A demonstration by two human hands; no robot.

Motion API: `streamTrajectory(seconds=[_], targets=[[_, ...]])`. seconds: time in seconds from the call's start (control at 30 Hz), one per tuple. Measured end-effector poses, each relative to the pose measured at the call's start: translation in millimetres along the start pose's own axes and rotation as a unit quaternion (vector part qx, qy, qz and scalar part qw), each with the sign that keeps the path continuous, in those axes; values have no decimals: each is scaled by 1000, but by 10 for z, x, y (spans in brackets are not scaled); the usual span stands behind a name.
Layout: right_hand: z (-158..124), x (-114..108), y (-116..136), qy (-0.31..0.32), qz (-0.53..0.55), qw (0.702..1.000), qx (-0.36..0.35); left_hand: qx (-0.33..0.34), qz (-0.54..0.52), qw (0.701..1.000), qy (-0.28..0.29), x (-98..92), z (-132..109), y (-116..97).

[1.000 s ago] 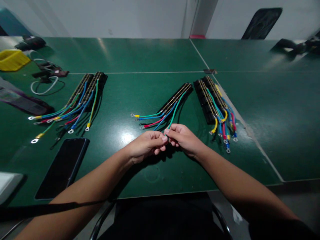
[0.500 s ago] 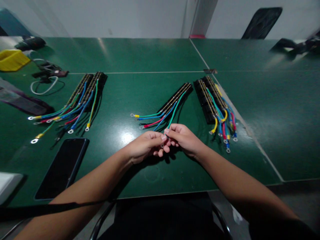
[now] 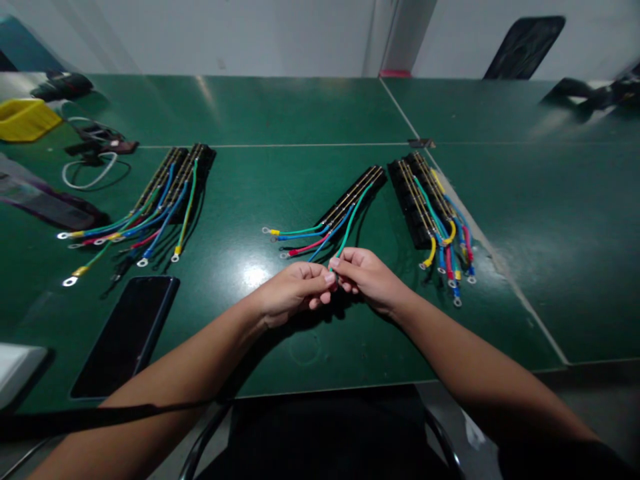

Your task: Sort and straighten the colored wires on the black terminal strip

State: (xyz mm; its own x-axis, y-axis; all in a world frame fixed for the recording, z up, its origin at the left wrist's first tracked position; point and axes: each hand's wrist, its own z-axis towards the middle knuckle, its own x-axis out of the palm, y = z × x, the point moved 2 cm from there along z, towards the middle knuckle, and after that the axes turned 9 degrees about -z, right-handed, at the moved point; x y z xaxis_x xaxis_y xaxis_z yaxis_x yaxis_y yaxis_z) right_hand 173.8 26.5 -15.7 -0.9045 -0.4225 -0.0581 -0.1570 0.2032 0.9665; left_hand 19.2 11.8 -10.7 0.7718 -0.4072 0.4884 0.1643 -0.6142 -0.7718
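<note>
A black terminal strip with gold-coloured rows lies slanted on the green table, several coloured wires running from it. Its long green wire bends down into my fingertips. My right hand pinches this wire near its lower end. Right beside it, my left hand is closed at the same end, thumb against fingers; the wire's tip is hidden between the hands. A blue wire and a red wire with ring lugs lie just beyond my left hand.
Wired strips lie at the right and at the left. A black phone is by my left forearm. Farther left are a yellow bin, cables and a clear bag. A chair back stands behind the table.
The fingers of my left hand have curled in closer around the end of the green wire. Both hands are otherwise in nearly the same place.
</note>
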Motion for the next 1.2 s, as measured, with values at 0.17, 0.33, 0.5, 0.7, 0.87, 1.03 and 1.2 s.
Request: streamTrajectory(seconds=[0.17,0.33,0.5,0.7,0.87,1.03,1.2], targets=[[0,-3,-1,-2,1,1000,2,10,1,999,-40,-39,-2,38],[-6,2,13,3,4,1000,4,3,-10,1000,-13,5,-6,5],[2,-1,2,4,6,1000,-1,-5,-14,1000,-5,5,-8,-4],[9,-1,-4,2,6,1000,1,10,18,999,-48,-41,-1,35],[1,0,1,0,4,1000,-1,7,2,999,-31,-6,1,13],[3,-4,-4,-1,4,1000,-5,-8,-20,999,-27,-4,2,9],[5,0,2,-2,9,1000,-1,11,-8,998,-53,-38,2,35]])
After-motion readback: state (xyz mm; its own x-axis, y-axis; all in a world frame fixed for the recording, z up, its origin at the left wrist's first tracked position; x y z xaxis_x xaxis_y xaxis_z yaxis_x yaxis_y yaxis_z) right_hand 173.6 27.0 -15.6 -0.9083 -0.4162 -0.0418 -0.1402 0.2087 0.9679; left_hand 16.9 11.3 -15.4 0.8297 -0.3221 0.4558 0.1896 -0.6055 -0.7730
